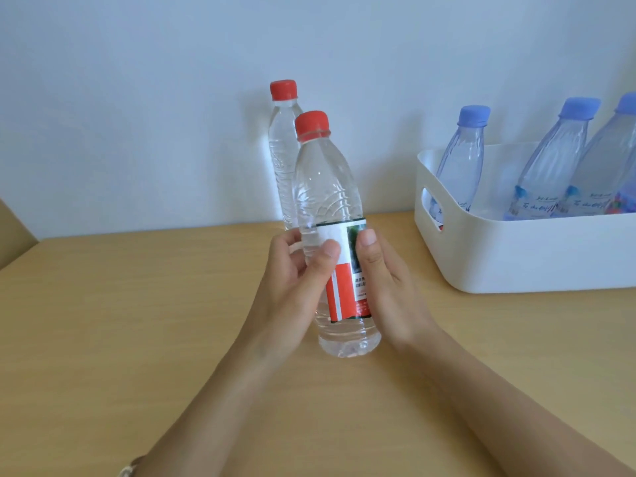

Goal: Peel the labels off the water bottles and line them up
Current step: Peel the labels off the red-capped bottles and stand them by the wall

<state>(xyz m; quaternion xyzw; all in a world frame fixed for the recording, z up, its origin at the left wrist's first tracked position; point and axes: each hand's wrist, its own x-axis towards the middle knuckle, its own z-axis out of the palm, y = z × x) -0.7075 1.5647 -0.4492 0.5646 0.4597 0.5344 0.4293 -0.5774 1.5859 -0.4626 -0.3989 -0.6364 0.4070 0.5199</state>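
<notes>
Item, frame centre: labelled bottle (330, 235), which I see both hands' fingers (296, 249) closed round, thumbs working its label (347, 273) edge.

Your thumbs cover part of the label (347, 270); its small print is unreadable. Rightmost blue-capped bottle (628, 149) and the white bin (516, 256) run off the picture's right edge.

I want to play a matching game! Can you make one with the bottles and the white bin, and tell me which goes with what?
Things:
1. held bottle
2. bare bottle
3. blue-capped bottles
4. white bin

Places or states:
A. standing in the bin
B. label still on, between both hands
C. on the table's right side
D. no label, standing by the wall

Pairs: 1-B, 2-D, 3-A, 4-C
</notes>
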